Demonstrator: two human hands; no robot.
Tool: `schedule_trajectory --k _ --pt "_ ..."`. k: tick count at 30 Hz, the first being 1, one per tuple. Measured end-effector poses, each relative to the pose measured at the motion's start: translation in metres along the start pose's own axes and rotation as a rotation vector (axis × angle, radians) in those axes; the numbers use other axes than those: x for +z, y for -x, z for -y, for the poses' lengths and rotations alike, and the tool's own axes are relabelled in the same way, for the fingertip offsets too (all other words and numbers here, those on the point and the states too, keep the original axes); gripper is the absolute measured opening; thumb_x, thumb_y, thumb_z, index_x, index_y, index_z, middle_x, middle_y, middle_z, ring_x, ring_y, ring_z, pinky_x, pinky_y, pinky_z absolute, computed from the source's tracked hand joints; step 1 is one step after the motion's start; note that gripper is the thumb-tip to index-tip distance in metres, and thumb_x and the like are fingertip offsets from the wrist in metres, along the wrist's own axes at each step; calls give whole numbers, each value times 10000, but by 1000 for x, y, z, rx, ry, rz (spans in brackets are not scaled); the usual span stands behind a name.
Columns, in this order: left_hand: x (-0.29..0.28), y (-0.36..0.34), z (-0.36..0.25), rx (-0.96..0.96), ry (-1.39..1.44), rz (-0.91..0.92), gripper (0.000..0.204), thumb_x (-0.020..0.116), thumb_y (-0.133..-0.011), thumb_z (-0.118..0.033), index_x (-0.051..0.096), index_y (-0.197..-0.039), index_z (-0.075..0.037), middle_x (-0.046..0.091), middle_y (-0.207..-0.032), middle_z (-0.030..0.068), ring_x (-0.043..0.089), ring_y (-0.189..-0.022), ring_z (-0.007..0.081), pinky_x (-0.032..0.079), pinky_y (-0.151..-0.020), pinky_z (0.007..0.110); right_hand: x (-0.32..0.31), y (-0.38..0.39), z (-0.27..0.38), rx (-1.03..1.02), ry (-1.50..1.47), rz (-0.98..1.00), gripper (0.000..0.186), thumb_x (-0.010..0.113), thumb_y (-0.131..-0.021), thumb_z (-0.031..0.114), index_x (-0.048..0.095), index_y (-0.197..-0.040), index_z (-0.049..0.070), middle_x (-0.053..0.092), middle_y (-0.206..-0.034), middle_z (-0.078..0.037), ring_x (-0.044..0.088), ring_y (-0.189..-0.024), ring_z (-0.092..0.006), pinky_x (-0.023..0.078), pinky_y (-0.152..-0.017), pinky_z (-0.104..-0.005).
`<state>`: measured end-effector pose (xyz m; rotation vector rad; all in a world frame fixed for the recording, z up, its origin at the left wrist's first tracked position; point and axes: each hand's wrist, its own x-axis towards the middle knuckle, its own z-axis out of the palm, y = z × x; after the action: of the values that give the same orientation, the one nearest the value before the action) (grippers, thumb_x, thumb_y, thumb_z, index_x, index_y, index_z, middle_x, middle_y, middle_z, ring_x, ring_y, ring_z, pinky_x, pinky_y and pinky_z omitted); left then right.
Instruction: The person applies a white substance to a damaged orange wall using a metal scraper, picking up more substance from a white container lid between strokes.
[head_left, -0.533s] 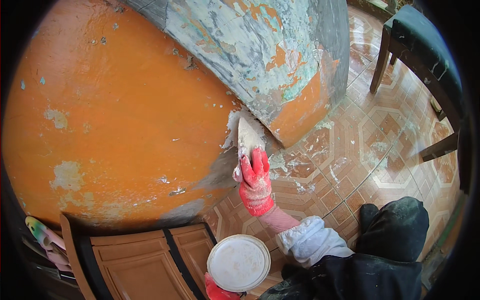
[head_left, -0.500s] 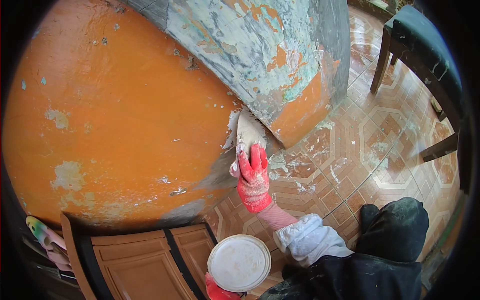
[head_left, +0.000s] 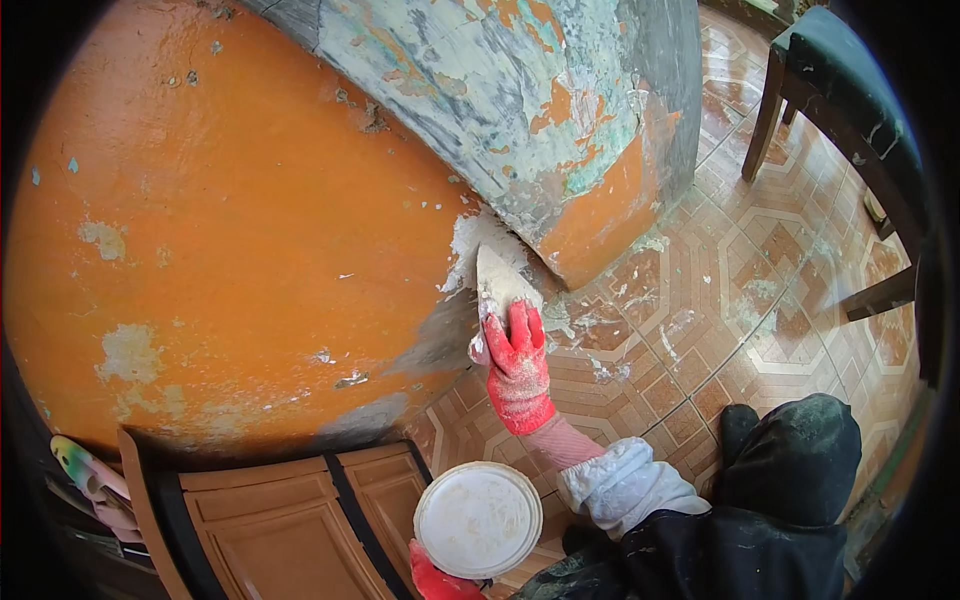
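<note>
My right hand (head_left: 520, 372), in a red and pink coated glove, is closed around a putty knife (head_left: 497, 278). Pale filler covers the blade, and the fingers hide its handle. The knife's tip is by a fresh whitish patch of filler (head_left: 468, 248) low on the orange wall (head_left: 260, 220), near the corner with the peeling pillar (head_left: 600, 190). At the lower edge, my left hand (head_left: 440, 578), gloved alike and partly cut off, grips a round white plastic lid (head_left: 479, 520) by its near rim. Dried smears mark the lid's face.
A brown panelled piece of furniture (head_left: 275, 525) stands against the wall at lower left, beside a colourful shoe-like object (head_left: 85, 470). Paint flakes and white splatter lie on the patterned tile floor (head_left: 690, 330). A dark chair (head_left: 850, 110) is at upper right.
My right hand and the putty knife have drawn down and slightly right, showing more of the filler patch. My left hand with the lid stays nearly in place.
</note>
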<state>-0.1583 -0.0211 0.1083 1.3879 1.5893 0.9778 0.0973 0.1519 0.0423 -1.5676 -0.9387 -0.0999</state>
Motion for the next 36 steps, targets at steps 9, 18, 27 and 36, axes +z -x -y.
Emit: schedule_trajectory --k 9,18,27,36 --pt "5 -9 5 -321 500 -62 572 338 -963 -458 464 -1242 25 596 -1157 137 583 -1027 221 503 -835 342 11 35 -7 -125 35 253 578 664 -649 11 507 -1203 55 415 -1287 -220 402 -1180 -431 327 -1006 -543" --pt "-33 -17 43 -455 698 33 566 368 -949 -466 462 -1263 -4 599 -1159 146 593 -1025 235 502 -847 337 21 -29 8 -41 -14 -127 570 627 -668 -39 501 -1218 44 432 -1281 -239 428 -1149 -453 377 -960 -516" --pt "15 -7 -15 -180 -50 -70 520 414 -928 -424 462 -1269 -35 613 -1140 132 591 -1033 232 482 -862 353 26 -7 1 -144 137 163 619 614 -645 18 510 -1245 126 405 -1297 -202 379 -1194 -407 354 -978 -530" --pt "51 -24 -48 305 -396 49 435 425 -947 -365 537 -1165 -6 637 -1067 111 606 -968 249 478 -824 378 -135 -38 27 1210 -817 349 464 556 -766 -24 499 -1223 38 577 -1145 -139 582 -1022 -280 461 -901 -397"
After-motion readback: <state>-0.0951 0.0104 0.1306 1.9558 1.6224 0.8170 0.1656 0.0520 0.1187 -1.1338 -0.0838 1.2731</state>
